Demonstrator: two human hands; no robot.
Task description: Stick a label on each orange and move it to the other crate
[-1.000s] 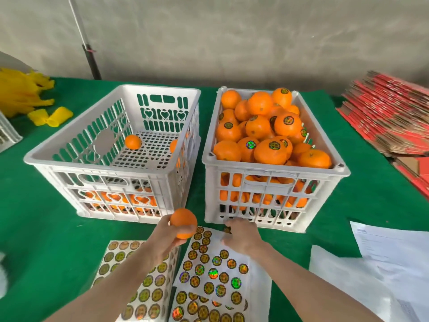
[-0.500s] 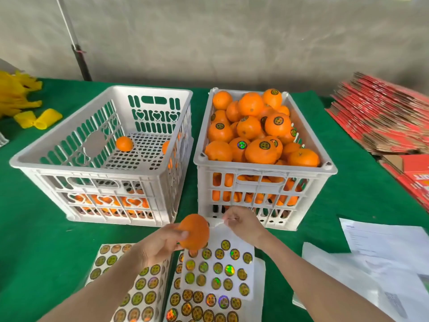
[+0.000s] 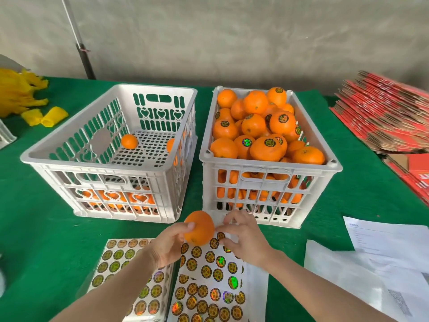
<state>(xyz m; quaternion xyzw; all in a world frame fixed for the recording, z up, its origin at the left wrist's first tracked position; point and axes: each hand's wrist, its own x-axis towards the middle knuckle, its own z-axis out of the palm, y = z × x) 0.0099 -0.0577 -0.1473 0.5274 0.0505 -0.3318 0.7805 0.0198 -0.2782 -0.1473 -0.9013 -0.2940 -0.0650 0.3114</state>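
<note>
Orange [image 3: 199,227], long axis near upright, gripped by left fingers [image 3: 188,227]; right fingers [image 3: 229,228]: hold unclear.

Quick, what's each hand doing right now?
Left hand: closed, holding an orange.
Right hand: pinched together beside the orange; whether it holds anything cannot be told.

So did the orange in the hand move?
Yes. The orange shifted right: from below the near corner of the left crate to below its gap with the right crate, closer to the right hand.
</note>
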